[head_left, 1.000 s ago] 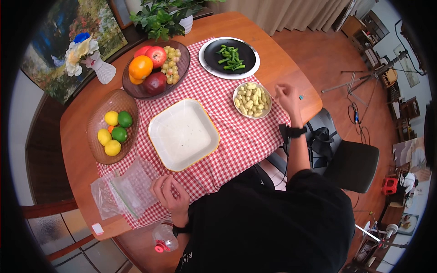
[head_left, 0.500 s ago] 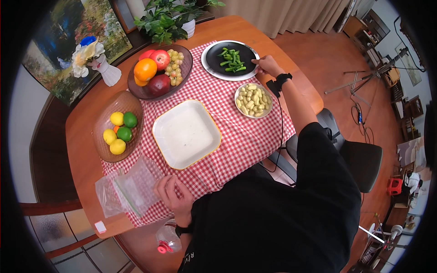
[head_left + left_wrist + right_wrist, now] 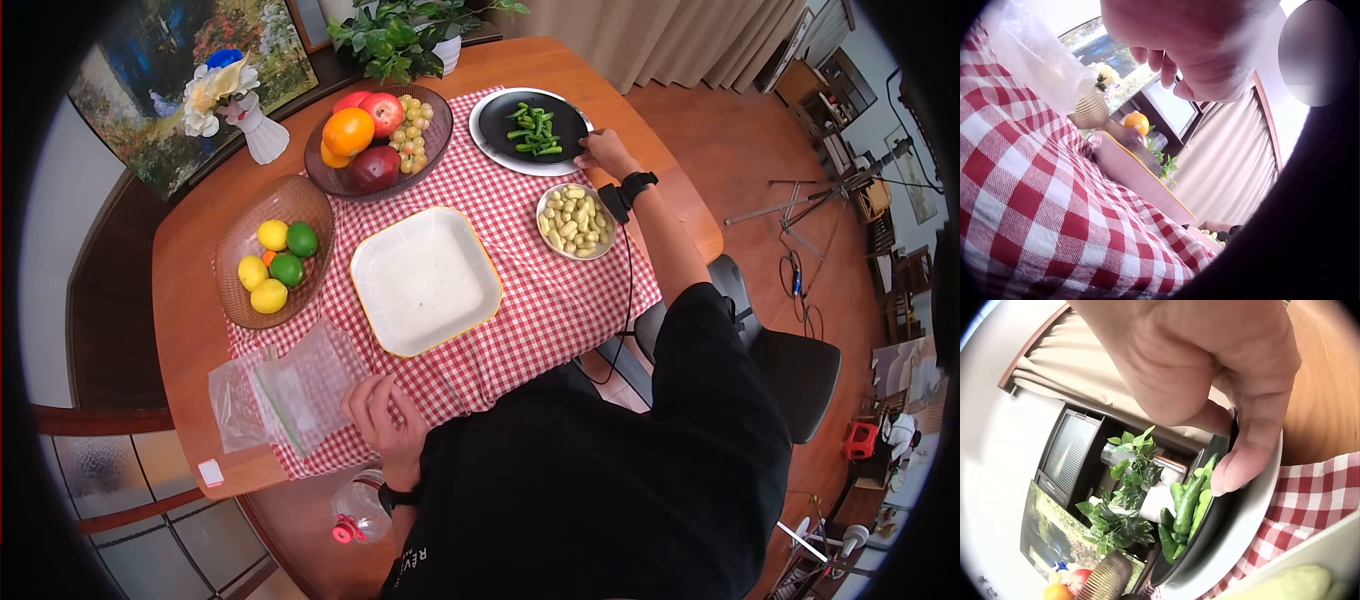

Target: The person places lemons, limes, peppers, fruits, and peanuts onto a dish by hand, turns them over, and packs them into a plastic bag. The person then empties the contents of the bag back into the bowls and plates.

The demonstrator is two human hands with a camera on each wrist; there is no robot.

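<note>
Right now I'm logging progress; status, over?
Right hand pinching black plate at rim; left hand empty. Green chili peppers on plate. Peanuts close by, possible obstacle.

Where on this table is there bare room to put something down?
Red-white checked cloth is bare between the square white yellow-rimmed dish and the round bowl of peanuts. Brown wooden tabletop is bare between the round black plate of peppers and the far edge. Crowded: the left, with brown oval fruit basket beside clear plastic bag.
</note>
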